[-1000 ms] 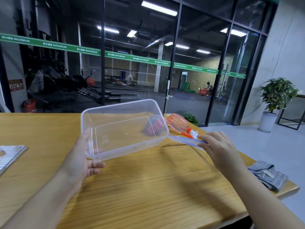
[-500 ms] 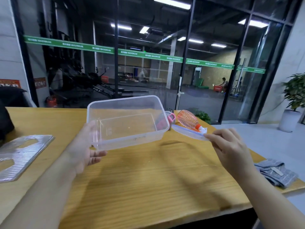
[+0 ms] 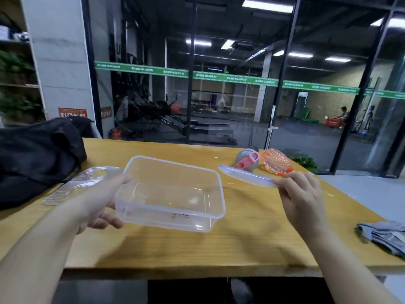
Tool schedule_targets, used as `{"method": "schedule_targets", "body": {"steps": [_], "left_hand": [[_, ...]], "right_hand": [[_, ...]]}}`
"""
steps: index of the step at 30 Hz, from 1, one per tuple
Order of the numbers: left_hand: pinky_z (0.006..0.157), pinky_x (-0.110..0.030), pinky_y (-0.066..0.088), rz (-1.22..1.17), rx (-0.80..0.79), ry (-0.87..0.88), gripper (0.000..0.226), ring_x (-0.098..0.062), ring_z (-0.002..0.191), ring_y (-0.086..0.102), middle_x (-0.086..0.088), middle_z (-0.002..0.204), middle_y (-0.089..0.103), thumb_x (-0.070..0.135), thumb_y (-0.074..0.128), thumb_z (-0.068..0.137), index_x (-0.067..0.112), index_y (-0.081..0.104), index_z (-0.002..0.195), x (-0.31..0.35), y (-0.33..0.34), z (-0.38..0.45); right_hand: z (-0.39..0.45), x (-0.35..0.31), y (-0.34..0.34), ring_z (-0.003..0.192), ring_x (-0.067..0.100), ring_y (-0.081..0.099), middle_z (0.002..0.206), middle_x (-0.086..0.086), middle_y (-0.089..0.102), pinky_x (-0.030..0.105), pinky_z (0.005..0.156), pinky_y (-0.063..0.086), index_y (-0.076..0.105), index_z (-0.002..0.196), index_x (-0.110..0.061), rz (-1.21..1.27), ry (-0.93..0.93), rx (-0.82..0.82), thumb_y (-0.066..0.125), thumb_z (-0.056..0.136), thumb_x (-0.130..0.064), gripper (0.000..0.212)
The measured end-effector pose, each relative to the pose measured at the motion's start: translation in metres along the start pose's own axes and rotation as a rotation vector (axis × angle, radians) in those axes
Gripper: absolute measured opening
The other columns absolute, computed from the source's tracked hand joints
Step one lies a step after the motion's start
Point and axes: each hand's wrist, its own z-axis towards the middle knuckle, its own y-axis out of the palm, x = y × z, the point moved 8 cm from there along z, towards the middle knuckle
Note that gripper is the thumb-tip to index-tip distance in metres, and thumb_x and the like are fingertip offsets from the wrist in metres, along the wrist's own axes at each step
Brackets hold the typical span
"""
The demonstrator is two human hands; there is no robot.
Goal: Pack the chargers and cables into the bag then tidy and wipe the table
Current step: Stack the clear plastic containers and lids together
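My left hand (image 3: 99,204) grips the left rim of an empty clear plastic box (image 3: 173,194), thumb on the rim and fingers under it, held just above the wooden table (image 3: 252,242). My right hand (image 3: 300,194) pinches the near end of the box's clear lid (image 3: 245,176), which has a blue rim and is held almost flat above the table. A black bag (image 3: 37,156) lies at the table's left end. No chargers or cables show.
A silver ridged plate (image 3: 76,185) lies beside the bag. A grey ball with a pink strap (image 3: 247,161) and an orange hairbrush (image 3: 277,161) sit at the back right. A folded grey cloth (image 3: 385,236) rests at the right edge. Glass wall behind.
The box has come down and tilted level, its opening facing up. The view has swung left, bringing the black bag into sight. The lid stays in my right hand.
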Motion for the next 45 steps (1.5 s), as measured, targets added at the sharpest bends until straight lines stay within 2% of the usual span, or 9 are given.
{"method": "schedule_targets", "body": {"steps": [11, 15, 19, 22, 29, 32, 36, 40, 45], "left_hand": [[0.038, -0.021, 0.036, 0.230, 0.071, -0.132, 0.047, -0.025, 0.046, 0.066, -0.024, 0.129, 0.044, 0.037, 0.033, 0.094, 0.017, 0.031, 0.137, -0.020, 0.001, -0.027], [0.037, -0.018, 0.026, 0.366, 0.124, -0.115, 0.038, -0.025, 0.033, 0.055, -0.029, 0.084, 0.059, 0.027, 0.021, 0.098, 0.007, 0.034, 0.127, -0.017, 0.006, -0.025], [0.053, -0.025, 0.042, 0.616, 0.263, -0.015, 0.045, -0.026, 0.058, 0.057, -0.018, 0.072, 0.065, 0.040, 0.030, 0.095, 0.006, 0.051, 0.116, -0.012, -0.003, -0.009], [0.082, -0.040, 0.046, 0.792, 0.535, 0.232, 0.043, -0.032, 0.100, 0.053, -0.012, 0.108, 0.060, 0.042, 0.043, 0.088, 0.015, 0.054, 0.120, 0.019, -0.005, -0.015], [0.086, -0.038, 0.049, 0.070, 0.103, 0.533, 0.043, -0.016, 0.091, 0.061, 0.008, 0.099, 0.062, 0.036, 0.047, 0.092, 0.021, 0.041, 0.133, 0.096, 0.113, -0.045], [0.089, -0.033, 0.049, -0.251, -0.049, 0.367, 0.057, -0.019, 0.098, 0.061, 0.004, 0.100, 0.054, 0.035, 0.049, 0.093, 0.008, 0.030, 0.140, 0.106, 0.165, -0.041], [0.074, -0.029, 0.055, -0.685, -0.259, 0.130, 0.050, -0.024, 0.095, 0.065, -0.010, 0.119, 0.051, 0.030, 0.054, 0.093, -0.005, 0.041, 0.127, 0.103, 0.216, -0.036], [0.048, -0.022, 0.053, -0.774, -0.330, 0.123, 0.013, -0.017, 0.058, 0.068, -0.013, 0.088, 0.069, 0.004, 0.053, 0.090, -0.002, 0.059, 0.101, 0.096, 0.246, -0.049], [0.049, -0.026, 0.055, -0.868, -0.321, 0.069, 0.015, -0.019, 0.061, 0.070, -0.004, 0.092, 0.069, -0.003, 0.049, 0.091, 0.009, 0.057, 0.097, 0.080, 0.269, -0.062]], "right_hand": [[-0.015, 0.005, -0.024, 0.080, 0.024, 0.043, 0.075, 0.010, 0.059, 0.035, 0.074, 0.039, 0.070, 0.079, -0.001, 0.038, 0.222, 0.097, 0.060, 0.078, 0.001, 0.010], [-0.025, 0.012, -0.033, 0.078, 0.020, 0.037, 0.070, 0.005, 0.059, 0.021, 0.073, 0.027, 0.071, 0.078, -0.004, 0.015, 0.298, 0.126, 0.063, 0.075, 0.001, 0.010], [-0.037, 0.021, -0.037, 0.078, 0.019, 0.039, 0.071, 0.002, 0.062, 0.008, 0.079, 0.029, 0.072, 0.079, -0.006, 0.023, 0.366, 0.129, 0.069, 0.074, 0.008, 0.015], [-0.043, 0.031, -0.040, 0.080, 0.019, 0.041, 0.075, 0.004, 0.065, 0.007, 0.081, 0.030, 0.072, 0.079, -0.006, 0.047, 0.410, 0.142, 0.071, 0.071, 0.013, 0.021], [-0.055, 0.054, -0.039, 0.086, 0.018, 0.046, 0.082, 0.007, 0.066, 0.029, 0.074, 0.042, 0.069, 0.082, -0.003, 0.088, 0.458, 0.170, 0.074, 0.067, 0.013, 0.023], [-0.058, 0.061, -0.044, 0.088, 0.017, 0.047, 0.085, 0.008, 0.066, 0.042, 0.066, 0.050, 0.068, 0.085, -0.002, 0.123, 0.497, 0.193, 0.074, 0.068, 0.012, 0.022], [-0.062, 0.070, -0.056, 0.087, 0.015, 0.047, 0.087, 0.007, 0.064, 0.020, 0.078, 0.041, 0.065, 0.083, -0.002, 0.119, 0.478, 0.210, 0.074, 0.070, 0.010, 0.020], [-0.071, 0.083, -0.061, 0.091, 0.014, 0.050, 0.093, 0.005, 0.060, 0.032, 0.080, 0.048, 0.061, 0.087, -0.003, 0.187, 0.564, 0.154, 0.074, 0.072, 0.008, 0.023], [-0.093, 0.115, -0.064, 0.110, 0.019, 0.046, 0.114, -0.002, 0.049, 0.029, 0.094, 0.037, 0.050, 0.121, -0.007, 0.155, 0.877, 0.031, 0.073, 0.078, -0.009, 0.049]]}}
